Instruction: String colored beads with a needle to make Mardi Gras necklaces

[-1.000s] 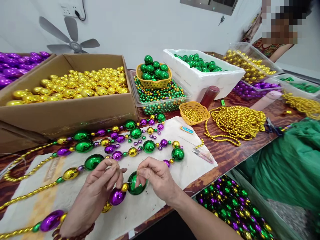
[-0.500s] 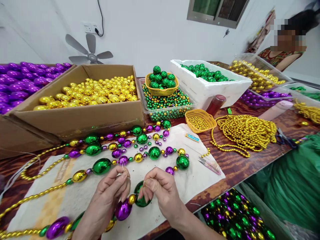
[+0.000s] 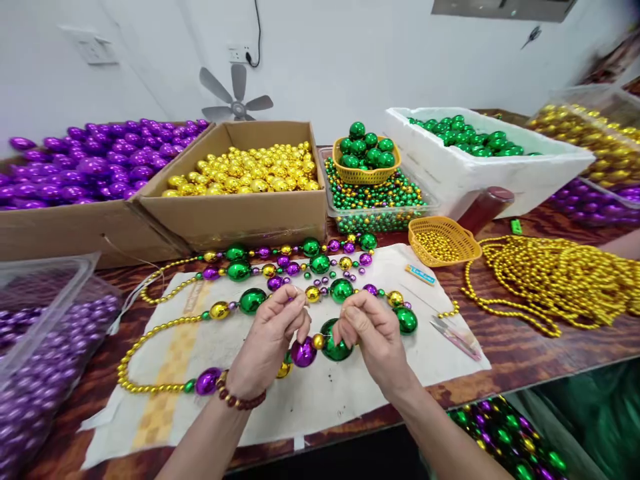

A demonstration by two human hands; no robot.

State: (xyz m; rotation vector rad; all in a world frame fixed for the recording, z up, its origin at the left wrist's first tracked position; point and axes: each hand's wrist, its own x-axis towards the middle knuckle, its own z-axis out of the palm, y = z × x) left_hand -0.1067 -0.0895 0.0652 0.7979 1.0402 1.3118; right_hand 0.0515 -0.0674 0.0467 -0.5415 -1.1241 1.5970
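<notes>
Left grip [image 3: 273, 337] and right grip [image 3: 376, 337] pinch thin thread [image 3: 327, 334], angled inward over white cloth [image 3: 345, 397].

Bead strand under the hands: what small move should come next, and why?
Perhaps gently draw the pale thread tight: the left hand and right hand both pinch close above the strand, and bare thread shows beside the gold bead.

Bead strand [image 3: 303, 353]: section hidden behind left hand [image 3: 275, 333]. Large green bead [image 3: 331, 351]: partly covered by right hand [image 3: 371, 332]. Purple-bead bag [image 3: 57, 363] — cut off at left edge. Blue packet [image 3: 421, 275] — lettering too small to read.
</notes>
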